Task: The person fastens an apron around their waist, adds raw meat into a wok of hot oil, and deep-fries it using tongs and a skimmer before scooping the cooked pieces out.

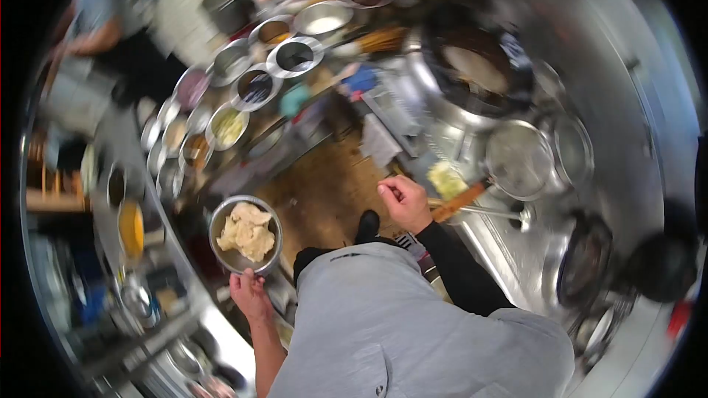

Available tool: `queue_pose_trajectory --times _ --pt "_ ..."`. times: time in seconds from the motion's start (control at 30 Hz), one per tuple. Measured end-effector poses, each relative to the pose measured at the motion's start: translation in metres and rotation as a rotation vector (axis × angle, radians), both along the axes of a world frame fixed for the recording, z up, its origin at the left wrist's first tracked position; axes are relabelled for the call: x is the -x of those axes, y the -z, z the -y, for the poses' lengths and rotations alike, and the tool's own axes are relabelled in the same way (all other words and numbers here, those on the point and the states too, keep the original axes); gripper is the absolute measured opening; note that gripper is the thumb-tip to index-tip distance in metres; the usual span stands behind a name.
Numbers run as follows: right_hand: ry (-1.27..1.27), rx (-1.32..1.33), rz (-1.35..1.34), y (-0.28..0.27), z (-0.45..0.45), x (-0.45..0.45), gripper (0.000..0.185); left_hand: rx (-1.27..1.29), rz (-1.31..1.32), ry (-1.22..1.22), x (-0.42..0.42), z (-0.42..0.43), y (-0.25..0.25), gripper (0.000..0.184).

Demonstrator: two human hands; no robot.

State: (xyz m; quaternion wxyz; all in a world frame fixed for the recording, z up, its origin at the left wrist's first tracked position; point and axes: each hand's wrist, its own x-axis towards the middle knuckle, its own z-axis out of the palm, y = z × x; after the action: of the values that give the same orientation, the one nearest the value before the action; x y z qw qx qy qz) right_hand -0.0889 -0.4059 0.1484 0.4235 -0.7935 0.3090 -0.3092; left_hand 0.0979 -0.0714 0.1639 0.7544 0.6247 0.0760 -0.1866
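Observation:
My left hand (251, 296) grips the near rim of a round metal bowl (234, 259), with the fingers curled at its edge. Pale, lumpy pieces of food (248, 231), perhaps raw meat or batter-coated, lie in the bowl. My right hand (405, 203) hangs in front of my body with its fingers curled in, and nothing shows in it. Close to its right is the wooden handle (461, 201) of a round strainer (519, 160), which rests on the steel counter.
A large dark wok (479, 66) sits on the stove at upper right. Several metal bowls of ingredients, among them one with chopped pale-green pieces (228, 127), line the counter at upper left. Another person (110, 29) stands at far left. Brown floor (317, 184) lies between the counters.

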Motion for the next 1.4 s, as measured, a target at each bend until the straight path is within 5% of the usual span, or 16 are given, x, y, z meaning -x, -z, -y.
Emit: queue_pose_trajectory --times 0.27,0.5,0.67,0.77,1.0,1.23,1.4 --pt "0.58 -0.042 0.146 -0.026 0.053 0.124 0.01 0.107 0.172 0.768 -0.059 0.351 -0.062 0.023" --pt "1.079 -0.145 0.135 -0.007 0.025 0.173 0.013 0.085 0.388 1.214 -0.032 0.627 -0.066 0.014" --pt "1.378 -0.181 0.025 -0.008 -0.021 0.143 0.015 -0.255 0.971 1.328 -0.01 0.757 -0.063 0.024" --pt "1.538 -0.316 0.098 0.008 -0.046 0.113 0.015 -0.306 1.227 1.445 0.002 0.799 -0.066 0.023" --pt "1.621 -0.169 -0.076 0.012 -0.056 0.058 0.014 -0.158 1.968 1.508 0.022 0.836 -0.061 0.019" --pt "1.579 -0.085 -0.127 -0.012 -0.025 0.063 0.014 -0.071 2.217 1.317 0.031 0.833 -0.083 0.017" --pt "1.468 -0.077 -0.042 -0.019 -0.002 0.07 0.013 0.024 2.178 1.151 0.0 0.804 -0.149 0.019"
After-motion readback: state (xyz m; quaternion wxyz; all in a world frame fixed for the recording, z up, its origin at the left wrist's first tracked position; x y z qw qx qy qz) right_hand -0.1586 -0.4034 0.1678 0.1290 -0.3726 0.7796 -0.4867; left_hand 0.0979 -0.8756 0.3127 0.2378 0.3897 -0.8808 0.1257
